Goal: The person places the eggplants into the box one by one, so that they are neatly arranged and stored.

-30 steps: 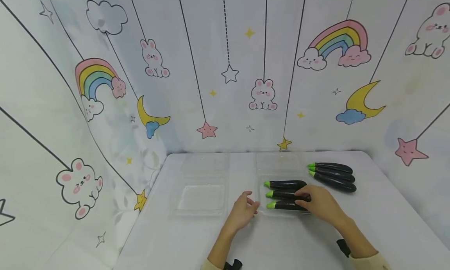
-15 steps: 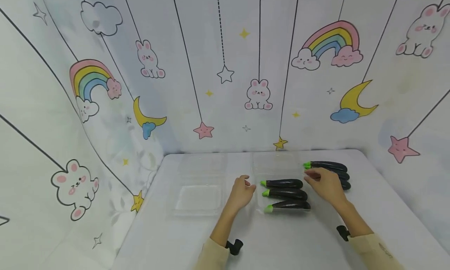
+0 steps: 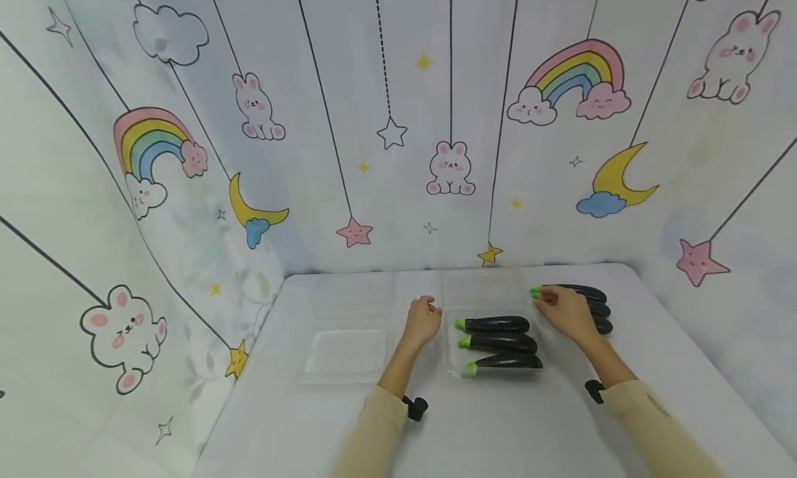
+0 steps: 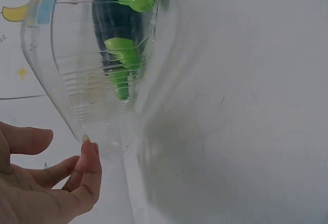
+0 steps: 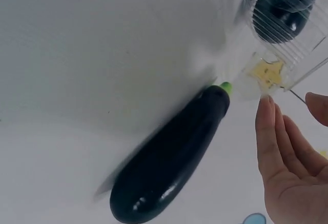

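In the head view, several black eggplants with green stems lie about. Three, among them the front eggplant (image 3: 510, 361), lie side by side in the near part of a clear plastic box (image 3: 451, 373) with its lid open. My left hand (image 3: 425, 319) hovers by the box's left edge, fingers loosely bent and holding nothing; the left wrist view shows its thumb apart from the fingers. My right hand (image 3: 565, 315) is over the stem ends of the eggplant pile (image 3: 599, 308) at the right. In the right wrist view its fingers are straight, beside an eggplant (image 5: 169, 157).
A second clear plastic box (image 3: 345, 353) stands open on the left of the white table (image 3: 486, 429). A cloth wall (image 3: 398, 187) printed with rabbits, stars and rainbows rises behind the table and along its sides.
My right hand has left the eggplants in the box and moved back and right to the pile. The front eggplant in the box now lies slightly slanted. My left hand has drawn back a little.
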Tool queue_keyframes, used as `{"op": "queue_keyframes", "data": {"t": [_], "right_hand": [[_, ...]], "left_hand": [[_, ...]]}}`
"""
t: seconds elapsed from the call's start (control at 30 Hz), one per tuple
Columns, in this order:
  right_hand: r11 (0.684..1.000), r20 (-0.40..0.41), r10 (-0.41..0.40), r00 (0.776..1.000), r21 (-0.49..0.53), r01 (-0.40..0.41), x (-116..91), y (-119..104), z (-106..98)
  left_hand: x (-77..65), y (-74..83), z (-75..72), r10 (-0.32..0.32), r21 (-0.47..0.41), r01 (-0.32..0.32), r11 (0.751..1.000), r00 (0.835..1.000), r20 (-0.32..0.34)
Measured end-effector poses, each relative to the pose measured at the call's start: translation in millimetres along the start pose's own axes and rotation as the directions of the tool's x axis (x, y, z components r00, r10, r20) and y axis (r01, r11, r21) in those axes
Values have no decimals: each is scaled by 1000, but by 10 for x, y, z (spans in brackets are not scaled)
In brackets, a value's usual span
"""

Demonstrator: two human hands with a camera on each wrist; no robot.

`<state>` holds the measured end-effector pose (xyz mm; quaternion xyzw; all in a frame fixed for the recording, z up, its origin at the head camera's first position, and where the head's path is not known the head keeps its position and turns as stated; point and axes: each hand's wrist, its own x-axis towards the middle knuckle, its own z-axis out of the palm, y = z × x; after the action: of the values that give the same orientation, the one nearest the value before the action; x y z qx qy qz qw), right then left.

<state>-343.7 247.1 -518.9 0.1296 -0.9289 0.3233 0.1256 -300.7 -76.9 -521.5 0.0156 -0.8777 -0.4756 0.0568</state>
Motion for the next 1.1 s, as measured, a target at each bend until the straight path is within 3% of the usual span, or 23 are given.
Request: {"op": "queue_keyframes", "data": {"t": [0.23,0.37,0.53,0.77,0.9,1.1], "right_hand": [[996,77,81,994,40,-84,84,50,67],[980,146,130,981,128,-149,118,111,120],[930,238,187,953,270,-249,129,149,144],[865,329,177,927,397,-306,117,151,132],[849,328,194,925,417,-326,113,150,134],[850,264,241,934,406,-335,111,166,153]], "left_hand": [[130,-72,67,-48,-100,50,994,999,23],[167,-102,124,-63,-121,63,991,998,6],[193,-119,164,-94,-171,90,981,995,-18],[190,-144,166,-137,-308,136,942,990,17],[182,-146,156,-142,-340,143,930,989,27],[185,-155,147,-141,-362,145,921,989,38]]}}
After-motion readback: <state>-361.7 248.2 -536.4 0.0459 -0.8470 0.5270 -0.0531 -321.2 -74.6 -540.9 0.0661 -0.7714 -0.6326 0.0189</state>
